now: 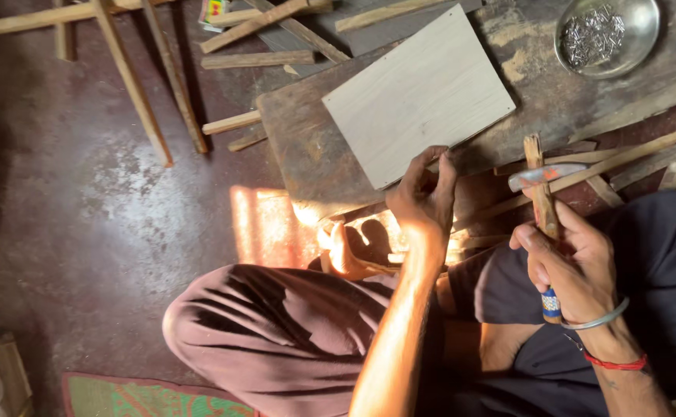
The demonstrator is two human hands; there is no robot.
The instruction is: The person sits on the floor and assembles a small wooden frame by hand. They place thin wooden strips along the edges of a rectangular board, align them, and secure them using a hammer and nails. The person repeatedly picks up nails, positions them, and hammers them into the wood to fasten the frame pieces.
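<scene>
A pale rectangular board (418,94) lies on a low, worn wooden bench (307,154). My left hand (424,191) rests at the board's near edge with fingers pinched together; whether it holds a small nail I cannot tell. My right hand (568,259) grips the wooden handle of a hammer (543,189), whose metal head sits level just right of the left hand, above the floor beside the bench.
A round metal dish of nails (607,32) sits on the bench at the far right. Loose wooden sticks (258,59) and strips lie on the dark floor behind and to the right. A bare foot (353,247) rests below the bench. A woven mat (145,398) lies bottom left.
</scene>
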